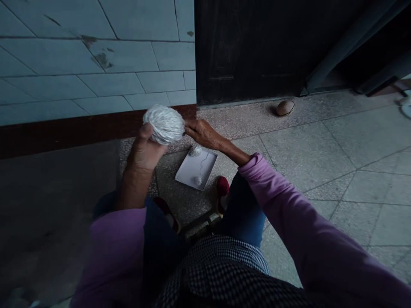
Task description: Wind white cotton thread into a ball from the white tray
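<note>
A round ball of white yarn (pixel 164 124) is held up in front of me. My left hand (pixel 144 149) grips it from below and the left, thumb up against its side. My right hand (pixel 201 131) touches the ball's right edge with fingers pinched together, seemingly on a strand too thin to make out. Below the hands a white tray (pixel 189 173) lies on the floor with two small white yarn balls (pixel 195 150) and a thin loose thread on it.
I sit low with knees apart, in blue trousers and red shoes (pixel 222 188). A tiled wall with a dark red skirting (pixel 64 132) stands ahead. A dark door (pixel 250 47) is at the right, with a brown rounded object (pixel 285 108) at its foot.
</note>
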The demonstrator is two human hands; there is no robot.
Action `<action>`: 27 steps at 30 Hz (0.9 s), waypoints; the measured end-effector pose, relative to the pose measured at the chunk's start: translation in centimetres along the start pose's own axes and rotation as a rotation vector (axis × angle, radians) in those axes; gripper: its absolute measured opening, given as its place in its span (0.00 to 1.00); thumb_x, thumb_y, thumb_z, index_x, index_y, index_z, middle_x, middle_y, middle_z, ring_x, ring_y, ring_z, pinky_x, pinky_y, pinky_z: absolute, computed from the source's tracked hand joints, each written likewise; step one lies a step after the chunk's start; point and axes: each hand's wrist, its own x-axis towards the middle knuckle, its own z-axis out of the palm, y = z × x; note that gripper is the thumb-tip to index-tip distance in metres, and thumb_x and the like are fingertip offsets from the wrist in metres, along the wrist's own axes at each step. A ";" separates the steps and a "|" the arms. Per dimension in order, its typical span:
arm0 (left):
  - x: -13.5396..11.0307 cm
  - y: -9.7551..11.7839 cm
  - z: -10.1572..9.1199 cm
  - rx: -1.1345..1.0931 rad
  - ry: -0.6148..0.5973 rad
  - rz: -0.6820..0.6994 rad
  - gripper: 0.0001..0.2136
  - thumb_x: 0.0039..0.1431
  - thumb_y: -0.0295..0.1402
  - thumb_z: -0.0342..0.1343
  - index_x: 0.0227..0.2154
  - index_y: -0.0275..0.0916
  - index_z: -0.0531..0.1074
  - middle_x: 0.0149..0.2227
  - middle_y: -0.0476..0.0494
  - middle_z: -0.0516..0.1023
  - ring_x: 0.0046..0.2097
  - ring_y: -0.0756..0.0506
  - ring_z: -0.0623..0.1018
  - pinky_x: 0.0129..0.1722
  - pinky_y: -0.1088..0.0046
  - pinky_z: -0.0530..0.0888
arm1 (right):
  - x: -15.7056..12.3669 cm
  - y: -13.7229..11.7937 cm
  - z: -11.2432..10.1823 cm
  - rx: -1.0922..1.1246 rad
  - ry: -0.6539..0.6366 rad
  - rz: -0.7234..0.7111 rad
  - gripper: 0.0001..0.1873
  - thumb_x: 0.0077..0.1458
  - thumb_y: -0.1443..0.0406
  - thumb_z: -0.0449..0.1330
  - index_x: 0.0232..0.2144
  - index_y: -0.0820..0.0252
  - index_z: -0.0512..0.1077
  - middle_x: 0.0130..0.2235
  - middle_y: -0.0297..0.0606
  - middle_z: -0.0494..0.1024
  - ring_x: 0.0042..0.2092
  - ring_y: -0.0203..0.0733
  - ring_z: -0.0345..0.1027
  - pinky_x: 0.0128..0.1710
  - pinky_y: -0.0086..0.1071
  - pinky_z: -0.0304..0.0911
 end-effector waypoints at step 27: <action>-0.6 -2.0 -1.1 0.212 -0.166 -0.274 0.32 0.44 0.59 0.91 0.42 0.45 0.86 0.39 0.35 0.89 0.65 0.16 0.90 0.68 0.33 0.89 | 0.1 0.2 -0.9 0.221 0.139 0.065 0.33 0.94 0.41 0.62 0.35 0.49 0.70 0.38 0.42 0.81 0.52 0.51 0.74 0.56 0.42 0.73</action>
